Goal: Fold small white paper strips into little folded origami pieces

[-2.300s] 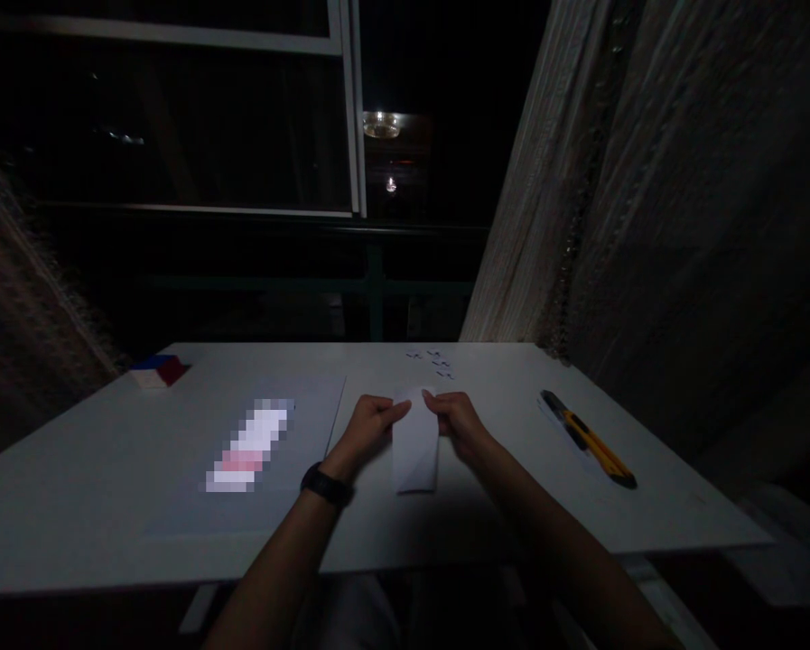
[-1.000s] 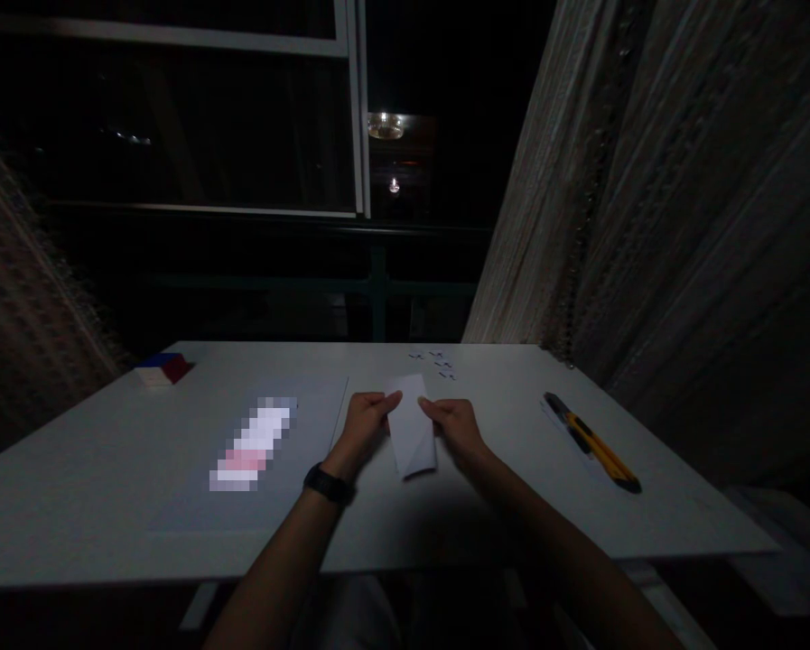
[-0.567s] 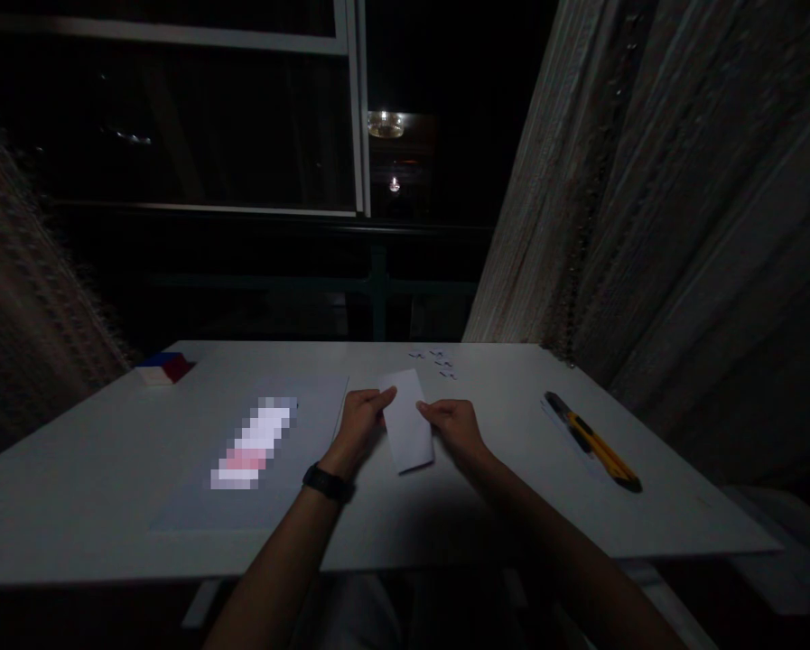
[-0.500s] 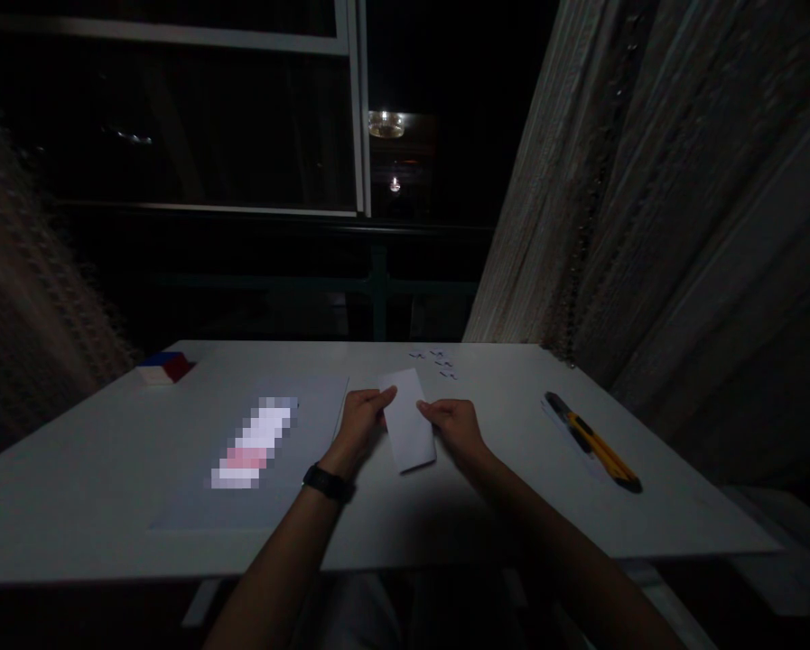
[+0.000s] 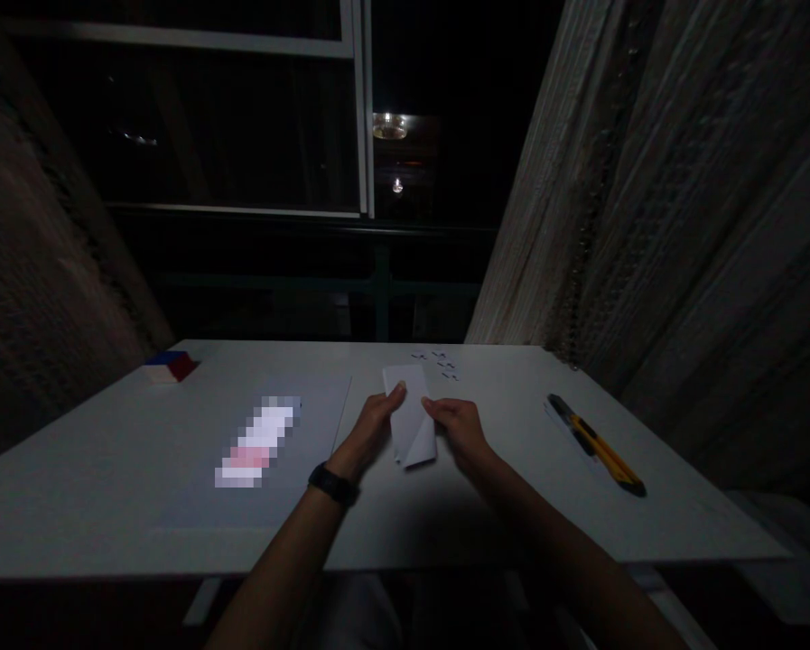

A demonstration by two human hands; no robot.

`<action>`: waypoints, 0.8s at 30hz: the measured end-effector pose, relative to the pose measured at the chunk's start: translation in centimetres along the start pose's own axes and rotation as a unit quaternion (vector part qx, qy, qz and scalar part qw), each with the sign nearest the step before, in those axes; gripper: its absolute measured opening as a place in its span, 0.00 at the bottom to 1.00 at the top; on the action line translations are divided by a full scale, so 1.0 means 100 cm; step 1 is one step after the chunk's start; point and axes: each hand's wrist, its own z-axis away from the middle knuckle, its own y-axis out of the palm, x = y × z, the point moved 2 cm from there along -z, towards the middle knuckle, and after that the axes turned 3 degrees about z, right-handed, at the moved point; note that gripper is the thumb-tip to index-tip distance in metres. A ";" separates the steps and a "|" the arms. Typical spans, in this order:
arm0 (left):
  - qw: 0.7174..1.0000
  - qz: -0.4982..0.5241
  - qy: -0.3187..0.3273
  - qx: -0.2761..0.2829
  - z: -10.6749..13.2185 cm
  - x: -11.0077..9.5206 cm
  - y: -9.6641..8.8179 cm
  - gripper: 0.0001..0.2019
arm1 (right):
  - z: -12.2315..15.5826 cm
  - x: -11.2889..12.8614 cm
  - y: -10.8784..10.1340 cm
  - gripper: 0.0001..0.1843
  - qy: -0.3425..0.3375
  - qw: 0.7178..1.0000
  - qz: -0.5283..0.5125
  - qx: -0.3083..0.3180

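A folded white paper [image 5: 411, 417] is held just above the white table [image 5: 107, 487] in dim light. My left hand [image 5: 374, 424], with a dark watch on its wrist, pinches the paper's left edge, thumb on top near the upper corner. My right hand [image 5: 457, 426] pinches the right edge at mid-height. The paper tilts slightly, its lower end showing two layers parted at the fold.
A yellow and black utility knife [image 5: 598, 444] lies at the right of the table. A flat sheet [image 5: 269, 451] lies left of my hands. A red and blue block [image 5: 170, 365] sits at the far left corner. Small scraps [image 5: 442, 363] lie beyond the paper. Curtains hang on both sides.
The paper has been lifted and turned a little; my left thumb has slid up toward its top corner, and the lower layers have parted. The camera has shifted slightly.
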 end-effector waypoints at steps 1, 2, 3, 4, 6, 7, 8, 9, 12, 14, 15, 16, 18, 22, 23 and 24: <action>1.000 0.016 -0.017 0.015 0.000 0.002 0.002 0.22 | 0.000 0.000 0.000 0.19 0.001 1.000 0.001 0.000; 0.999 0.033 -0.031 0.029 0.001 0.003 0.004 0.23 | 0.000 0.000 0.001 0.19 0.001 1.000 0.003 0.001; 0.997 0.051 -0.043 0.041 0.001 0.004 0.005 0.23 | 0.001 0.001 0.001 0.19 -0.001 1.000 0.006 0.002; 0.995 0.069 -0.052 0.052 0.002 0.004 0.006 0.22 | 0.001 0.001 0.002 0.18 -0.005 1.000 0.008 0.003; 0.990 0.106 -0.068 0.069 0.002 0.002 0.007 0.22 | 0.002 0.002 0.002 0.18 -0.011 1.000 0.011 0.006; 0.987 0.123 -0.072 0.074 0.003 0.000 0.007 0.21 | 0.002 0.003 0.003 0.18 -0.013 1.000 0.012 0.007; 0.985 0.138 -0.074 0.078 0.003 -0.001 0.007 0.21 | 0.003 0.004 0.003 0.18 -0.013 1.000 0.012 0.007; 0.983 0.149 -0.074 0.080 0.003 -0.002 0.007 0.20 | 0.003 0.004 0.004 0.18 -0.013 1.000 0.011 0.008; 0.980 0.161 -0.078 0.082 0.004 -0.003 0.008 0.21 | 0.005 0.005 0.005 0.18 -0.018 1.000 0.006 0.012; 0.980 0.158 -0.090 0.079 0.004 -0.001 0.009 0.21 | 0.005 0.005 0.006 0.18 -0.023 1.000 0.011 0.016; 0.981 0.155 -0.094 0.076 0.004 0.001 0.010 0.21 | 0.005 0.004 0.006 0.18 -0.025 0.999 0.017 0.016; 0.981 0.151 -0.096 0.071 0.004 0.002 0.010 0.21 | 0.005 0.004 0.006 0.18 -0.030 0.999 0.024 0.013; 0.985 0.138 -0.092 0.057 0.003 0.005 0.011 0.20 | 0.005 0.004 0.006 0.17 -0.040 0.999 0.033 0.005; 0.993 0.102 -0.064 0.014 0.002 0.006 0.010 0.21 | 0.007 0.005 0.009 0.17 -0.042 0.999 0.028 0.001; 0.995 0.089 -0.054 0.006 0.002 0.006 0.009 0.22 | 0.008 0.005 0.010 0.18 -0.038 0.999 0.028 0.000; 0.997 0.073 -0.041 -0.002 0.002 0.005 0.008 0.22 | 0.008 0.005 0.010 0.18 -0.036 0.999 0.033 -0.003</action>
